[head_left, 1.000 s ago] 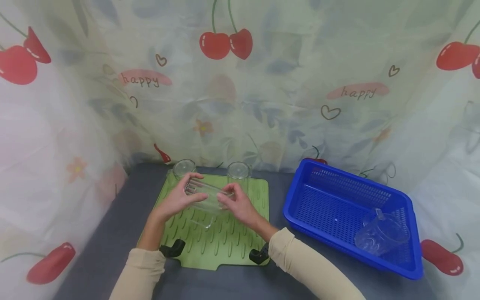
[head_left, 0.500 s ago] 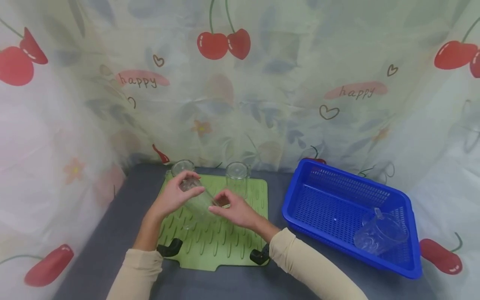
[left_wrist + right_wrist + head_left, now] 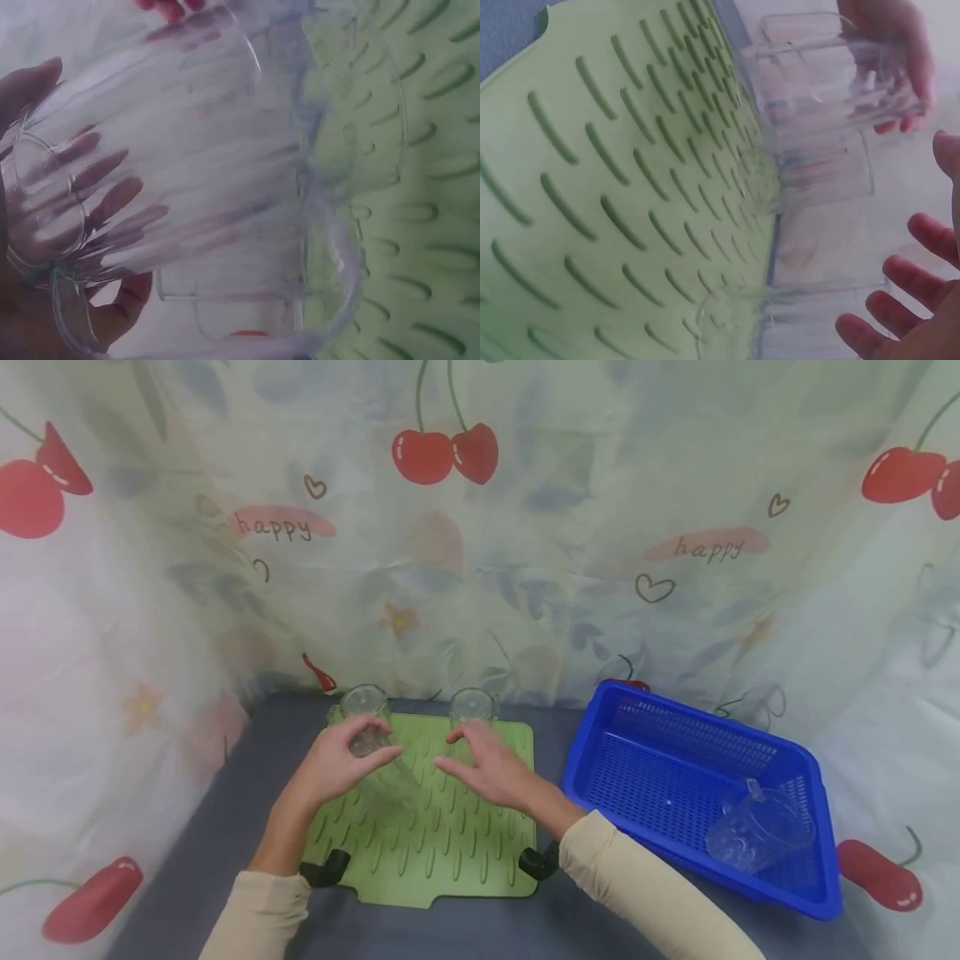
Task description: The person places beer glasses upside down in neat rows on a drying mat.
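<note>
My left hand (image 3: pixel 337 768) grips a clear glass mug (image 3: pixel 386 789) around its base. The mug is upside down and tilted, its mouth toward the green ridged mat (image 3: pixel 450 868); the left wrist view shows its handle (image 3: pixel 346 262) at lower right. Whether the rim touches the mat I cannot tell. My right hand (image 3: pixel 491 768) is apart from the mug, fingers spread and relaxed, holding nothing. Beyond the hands, two more glass mugs stand upside down at the mat's back: a left mug (image 3: pixel 363 700) and a right mug (image 3: pixel 473 703), both partly hidden.
To the right on the dark grey table (image 3: pixel 457 935) sits a blue perforated basket (image 3: pixel 637 777). One glass mug (image 3: pixel 761 831) lies tilted in its right part. A printed curtain (image 3: pixel 525 568) encloses the back and sides.
My right hand has let go of the mug and drawn back to the right. My left hand has turned the mug from sideways to mouth down and moved it slightly left and lower.
</note>
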### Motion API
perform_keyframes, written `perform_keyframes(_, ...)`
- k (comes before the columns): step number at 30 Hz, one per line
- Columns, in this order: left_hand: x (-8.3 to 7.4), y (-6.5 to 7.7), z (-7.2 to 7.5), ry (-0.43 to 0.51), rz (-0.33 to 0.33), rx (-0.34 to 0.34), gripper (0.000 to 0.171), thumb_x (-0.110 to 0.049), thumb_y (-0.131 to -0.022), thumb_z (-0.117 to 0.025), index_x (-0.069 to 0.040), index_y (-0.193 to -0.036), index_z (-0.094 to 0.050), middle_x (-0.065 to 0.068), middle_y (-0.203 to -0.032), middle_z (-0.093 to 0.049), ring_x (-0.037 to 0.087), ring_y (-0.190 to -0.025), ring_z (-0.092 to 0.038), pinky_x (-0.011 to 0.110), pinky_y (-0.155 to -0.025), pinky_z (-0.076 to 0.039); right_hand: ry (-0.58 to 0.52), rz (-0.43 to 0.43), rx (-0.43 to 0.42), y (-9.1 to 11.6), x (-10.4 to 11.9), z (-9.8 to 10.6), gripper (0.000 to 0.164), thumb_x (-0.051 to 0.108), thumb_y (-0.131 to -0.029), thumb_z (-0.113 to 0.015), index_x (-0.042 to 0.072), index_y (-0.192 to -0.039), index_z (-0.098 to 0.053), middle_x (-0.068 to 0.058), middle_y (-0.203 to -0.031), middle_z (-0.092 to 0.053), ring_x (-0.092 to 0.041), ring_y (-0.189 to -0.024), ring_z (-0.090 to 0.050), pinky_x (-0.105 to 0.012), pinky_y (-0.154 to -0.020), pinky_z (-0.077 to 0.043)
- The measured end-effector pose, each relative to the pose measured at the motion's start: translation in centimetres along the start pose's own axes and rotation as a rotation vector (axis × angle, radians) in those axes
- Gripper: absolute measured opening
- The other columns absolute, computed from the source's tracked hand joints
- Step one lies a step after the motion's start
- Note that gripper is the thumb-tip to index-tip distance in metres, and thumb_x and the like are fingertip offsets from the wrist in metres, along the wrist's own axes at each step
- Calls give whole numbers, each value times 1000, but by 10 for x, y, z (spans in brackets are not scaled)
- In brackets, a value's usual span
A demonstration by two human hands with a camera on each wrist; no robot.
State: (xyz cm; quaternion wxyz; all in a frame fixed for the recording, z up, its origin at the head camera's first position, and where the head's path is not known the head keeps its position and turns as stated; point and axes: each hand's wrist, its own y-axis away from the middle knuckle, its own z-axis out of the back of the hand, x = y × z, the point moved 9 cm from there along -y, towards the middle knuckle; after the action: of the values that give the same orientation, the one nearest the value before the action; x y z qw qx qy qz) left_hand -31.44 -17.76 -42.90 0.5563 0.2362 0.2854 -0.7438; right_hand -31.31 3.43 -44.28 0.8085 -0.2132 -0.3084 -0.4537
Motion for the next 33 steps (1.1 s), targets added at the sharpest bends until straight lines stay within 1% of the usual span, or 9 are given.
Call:
perform_keyframes(4, -6, 2, 4, -125, -84, -55, 34, -47, -91, -74, -24, -116, -70, -1, -121, -69, 25, -114, -65, 52, -95, -52, 98, 50, -58, 4, 4, 12, 50, 53, -102, -56, 16, -135, -53, -6, -140, -52, -24, -132, -51, -46, -108, -47)
perform_keyframes(8, -9, 5, 3, -184, -127, -70, 32, -38, -91, -76, -18, -116, -71, 1, -118, -69, 27, -111, -65, 53, -94, -52, 137, 63, -72, 8, 3, 19, 52, 52, -103, -55, 13, -136, -54, -6, -140, -52, -26, -131, -51, -46, -107, -48)
perform_keyframes(11, -8, 7, 2, -204, -136, -77, 31, -36, -91, -77, -18, -115, -72, 1, -115, -69, 27, -110, -65, 53, -93, -53, 137, 56, -72, 11, 1, 24, 53, 52, -103, -55, 12, -137, -54, -7, -140, -51, -27, -130, -51, -47, -107, -48)
perform_keyframes(16, -7, 11, 0, -229, -150, -85, 25, -36, -90, -77, -23, -110, -71, -1, -112, -68, 28, -109, -65, 54, -92, -52, 184, 40, -89, 14, -2, 36, 50, 51, -103, -56, 13, -135, -54, -8, -139, -50, -28, -130, -49, -48, -106, -48)
perform_keyframes(23, 1, 17, -5, -293, -160, -82, 26, -40, -88, -77, -28, -110, -71, -2, -115, -67, 27, -110, -64, 53, -91, -53, 285, 21, -160, 17, -9, 57, 50, 53, -102, -55, 16, -135, -53, -6, -139, -49, -28, -133, -47, -48, -109, -47)
perform_keyframes(25, 2, 17, -6, -299, -165, -88, 27, -41, -87, -78, -28, -110, -71, -2, -115, -68, 27, -110, -64, 53, -91, -53, 313, 14, -184, 19, -10, 62, 56, 55, -101, -56, 15, -139, -51, -7, -142, -49, -30, -136, -46, -50, -111, -46)
perform_keyframes(28, 4, 18, -7, -306, -171, -92, 28, -40, -86, -79, -27, -110, -71, -2, -113, -68, 27, -109, -65, 53, -91, -53, 347, -14, -204, 20, -16, 69, 68, 60, -99, -56, 14, -148, -44, -10, -151, -43, -33, -143, -43, -52, -115, -43)
perform_keyframes(31, 5, 19, -8, -319, -167, -91, 29, -39, -86, -80, -26, -110, -70, -1, -114, -68, 28, -110, -64, 53, -93, -52, 380, -49, -215, 20, -22, 74, 83, 65, -97, -56, 16, -158, -31, -13, -162, -32, -37, -149, -36, -58, -118, -38)
perform_keyframes(33, 5, 20, -9, -328, -161, -92, 29, -39, -85, -80, -26, -110, -70, -1, -114, -68, 28, -109, -64, 52, -92, -53, 412, -59, -227, 20, -24, 77, 89, 67, -95, -56, 17, -162, -25, -13, -167, -24, -40, -151, -32, -61, -119, -35)
